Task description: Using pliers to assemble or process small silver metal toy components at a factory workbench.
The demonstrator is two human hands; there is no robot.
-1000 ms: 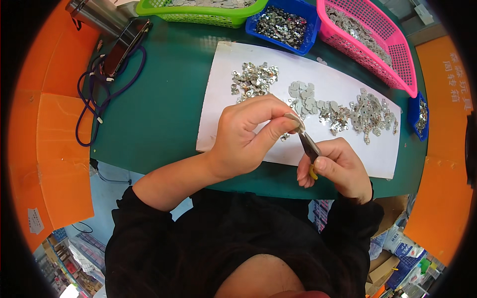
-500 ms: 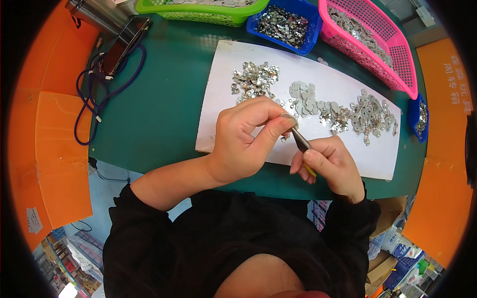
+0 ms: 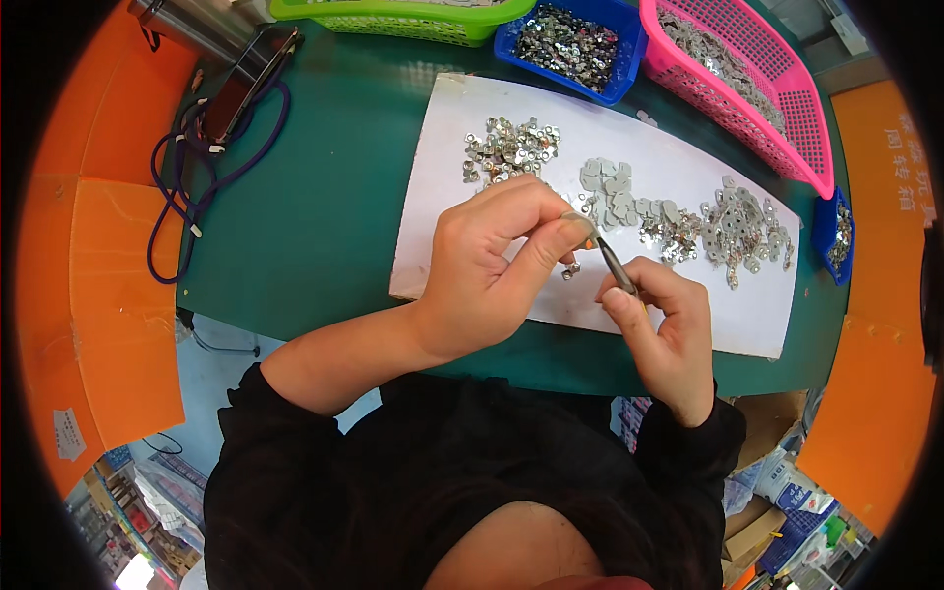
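Grey and small, a flat piece [image 3: 580, 219] sits at two o'clock from the left hand [image 3: 482, 270], whose grip is pinched on it, thumb against fingers. The right hand [image 3: 669, 339] has its grip wrapped around pliers [image 3: 616, 263], which slant from the piece toward five o'clock; whether their nose bites it, I cannot tell. A firm pinch close to the pliers' tip should steady the piece best, with a light, square squeeze to avoid bending it. Shiny metal parts [image 3: 513, 149] lie at twelve o'clock from the left hand, on a white board [image 3: 430, 202] over the green surface [image 3: 339, 147].
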